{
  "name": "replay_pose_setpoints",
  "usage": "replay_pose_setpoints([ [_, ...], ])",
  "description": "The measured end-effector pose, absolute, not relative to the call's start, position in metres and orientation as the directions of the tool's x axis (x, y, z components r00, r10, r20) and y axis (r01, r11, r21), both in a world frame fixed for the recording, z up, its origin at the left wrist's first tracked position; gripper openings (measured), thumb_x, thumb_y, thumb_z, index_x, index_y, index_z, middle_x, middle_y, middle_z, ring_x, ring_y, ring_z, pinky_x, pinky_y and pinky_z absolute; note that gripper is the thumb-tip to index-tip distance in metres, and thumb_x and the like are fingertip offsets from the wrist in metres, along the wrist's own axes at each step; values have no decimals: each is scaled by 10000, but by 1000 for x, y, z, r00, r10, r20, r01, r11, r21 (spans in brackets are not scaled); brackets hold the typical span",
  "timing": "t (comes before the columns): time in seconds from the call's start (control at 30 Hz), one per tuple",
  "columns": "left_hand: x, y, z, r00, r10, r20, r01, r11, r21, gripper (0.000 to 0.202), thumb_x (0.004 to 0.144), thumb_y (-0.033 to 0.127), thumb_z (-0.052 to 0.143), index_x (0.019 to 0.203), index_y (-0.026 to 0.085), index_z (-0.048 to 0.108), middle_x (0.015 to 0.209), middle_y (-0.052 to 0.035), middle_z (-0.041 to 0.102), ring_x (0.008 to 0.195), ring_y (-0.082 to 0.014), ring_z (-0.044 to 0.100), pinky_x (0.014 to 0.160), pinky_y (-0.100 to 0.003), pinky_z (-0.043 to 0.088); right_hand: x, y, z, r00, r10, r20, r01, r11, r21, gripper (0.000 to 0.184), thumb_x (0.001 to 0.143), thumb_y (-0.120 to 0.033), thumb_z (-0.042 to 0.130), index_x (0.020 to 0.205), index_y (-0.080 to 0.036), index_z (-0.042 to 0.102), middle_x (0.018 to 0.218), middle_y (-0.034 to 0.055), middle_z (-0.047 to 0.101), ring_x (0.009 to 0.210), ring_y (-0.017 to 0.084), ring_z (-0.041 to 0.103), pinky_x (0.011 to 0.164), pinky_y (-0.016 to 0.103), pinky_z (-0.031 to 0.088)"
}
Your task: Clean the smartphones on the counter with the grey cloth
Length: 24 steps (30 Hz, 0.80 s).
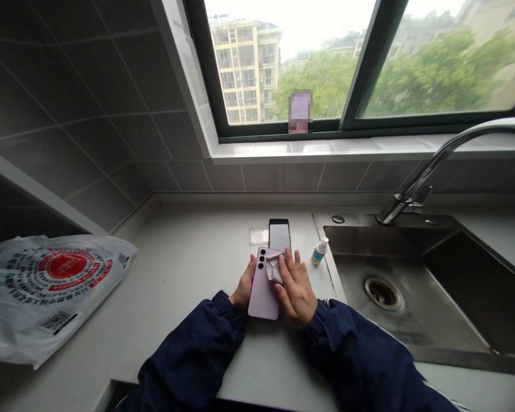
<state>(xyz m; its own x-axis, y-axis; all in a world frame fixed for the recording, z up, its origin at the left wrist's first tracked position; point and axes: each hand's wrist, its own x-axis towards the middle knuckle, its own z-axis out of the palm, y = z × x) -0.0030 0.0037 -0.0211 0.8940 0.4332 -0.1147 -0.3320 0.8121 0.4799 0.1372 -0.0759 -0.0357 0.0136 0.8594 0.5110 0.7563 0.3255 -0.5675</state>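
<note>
A pale purple smartphone [261,296] is tilted up over the counter with its back and camera lenses facing me. My left hand [243,288] grips it along its left edge. Against the upper right of its back, my right hand [296,289] presses a folded grey cloth [275,270] under its fingers. Just behind lies a second phone [279,234], dark at its top end, its lower part hidden by the first. Beside that phone is a clear phone case [258,235]. A small spray bottle [320,251] with a white cap stands to the right of my right hand.
A steel sink [352,257] with a curved tap [429,160] is set into the counter [189,274] on the right. On the left lies a white plastic bag [68,286] with red and black print. A window and tiled wall rise behind.
</note>
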Motion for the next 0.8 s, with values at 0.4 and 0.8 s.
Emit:
replay_pose_setpoints([
  [0.4, -1, -1, -21, 844, 499, -198, -358, 797, 486, 682, 933, 602, 349, 1374, 103, 496, 1180, -144, 681, 1209, -261, 576, 1067, -383, 390, 133, -80, -24, -261, 841, 474, 893, 397, -214, 787, 946, -478, 455, 1546, -112, 101, 1589, 143, 163, 1474, 374, 61, 1155, 607, 141],
  [0.8, -11, 9, -17, 768, 520, -373, -347, 828, 440, 831, 826, 751, 392, 1120, 13, 634, 940, -200, 725, 873, -278, 706, 851, -353, 522, 116, -96, -13, -498, 740, 452, 740, 635, -224, 632, 955, -487, 468, 1484, -161, 347, 1548, 88, 315, 1463, 305, 204, 1195, 562, -10],
])
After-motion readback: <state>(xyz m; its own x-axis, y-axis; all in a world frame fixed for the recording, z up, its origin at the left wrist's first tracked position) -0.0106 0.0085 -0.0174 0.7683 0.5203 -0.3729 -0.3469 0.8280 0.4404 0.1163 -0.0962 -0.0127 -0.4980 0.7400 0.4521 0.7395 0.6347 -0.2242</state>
